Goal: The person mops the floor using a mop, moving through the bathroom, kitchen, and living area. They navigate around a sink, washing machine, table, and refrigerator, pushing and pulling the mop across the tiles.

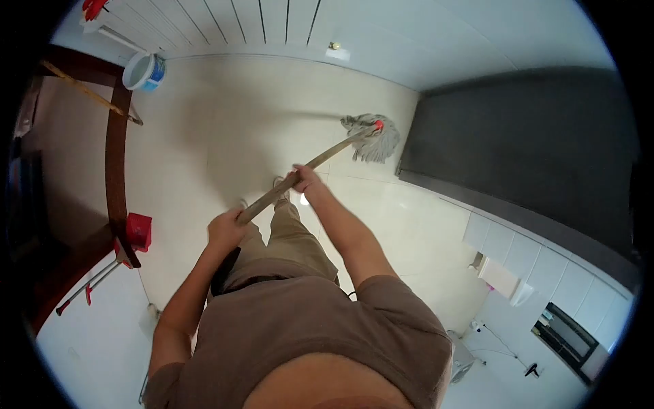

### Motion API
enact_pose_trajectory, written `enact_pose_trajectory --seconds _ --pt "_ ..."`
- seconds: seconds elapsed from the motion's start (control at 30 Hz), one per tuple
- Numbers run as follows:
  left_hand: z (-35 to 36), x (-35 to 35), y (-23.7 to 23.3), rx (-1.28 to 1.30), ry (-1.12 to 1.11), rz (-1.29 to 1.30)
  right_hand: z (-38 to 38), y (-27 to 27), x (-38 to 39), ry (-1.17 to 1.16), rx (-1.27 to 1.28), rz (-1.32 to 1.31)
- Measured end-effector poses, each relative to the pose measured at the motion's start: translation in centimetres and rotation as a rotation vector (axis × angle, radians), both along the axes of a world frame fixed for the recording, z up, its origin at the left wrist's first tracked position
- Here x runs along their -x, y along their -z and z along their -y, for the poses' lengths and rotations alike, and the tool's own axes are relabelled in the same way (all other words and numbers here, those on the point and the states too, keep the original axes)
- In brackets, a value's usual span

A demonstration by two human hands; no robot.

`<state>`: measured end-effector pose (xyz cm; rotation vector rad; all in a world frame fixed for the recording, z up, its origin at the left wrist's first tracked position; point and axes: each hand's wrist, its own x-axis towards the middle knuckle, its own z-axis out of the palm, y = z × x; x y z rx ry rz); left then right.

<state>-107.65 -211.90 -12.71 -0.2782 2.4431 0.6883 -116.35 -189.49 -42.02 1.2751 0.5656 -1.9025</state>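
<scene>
The handle point(337, 148) runs away from me, forward and to the right, ending in the stringy mop head point(371, 138), which rests on the pale floor point(225, 129) near the dark strip point(518, 136). My right hand point(306, 179) is nearer the mop head, closed round the middle of the handle. My left hand point(227, 228) is wrapped round its near end.

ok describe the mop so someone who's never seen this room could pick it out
Find the dark grey area right of the pale floor. At its left edge lies the mop head, grey strings with a red collar. Unlike the bare stick at far left, its wooden handle is gripped by the left hand and right hand.
</scene>
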Motion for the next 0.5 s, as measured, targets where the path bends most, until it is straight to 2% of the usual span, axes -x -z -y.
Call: enact_pose_trajectory --seconds 0.03,0.07,0.1,0.17,0.23,0.3,0.4,0.5 --pt "-1.4 1.8 0.8 -0.004 0.015 0.027 -1.5 2.2 1.6 0.051 0.026 0.008" --pt "-2.8 3.1 1.7 -0.054 -0.01 0.007 -2.1 -1.8 3.5 0.164 -0.118 -0.032" --pt "-4.2 4.5 2.4 -0.106 -0.035 -0.016 -3.2 -4.1 4.9 0.176 -0.147 -0.118" --pt "-7.6 8.1 1.5 -0.196 -0.065 0.063 -5.7 -5.3 7.1 0.207 -0.138 -0.167" --pt "-10.5 9.8 5.1 -0.204 -0.059 0.023 -6.7 -7.2 8.6 0.276 -0.151 -0.205" --pt "-13.0 12.4 5.3 -0.291 -0.138 0.106 -7.7 -7.8 9.4 0.297 -0.167 -0.253" --pt "-13.8 15.4 6.0 -0.27 -0.074 0.132 -7.5 -8.4 11.2 0.342 -0.107 -0.305" --pt "-10.7 17.1 5.8 -0.285 -0.062 0.124 -5.3 -9.0 13.0 0.365 -0.077 -0.206"
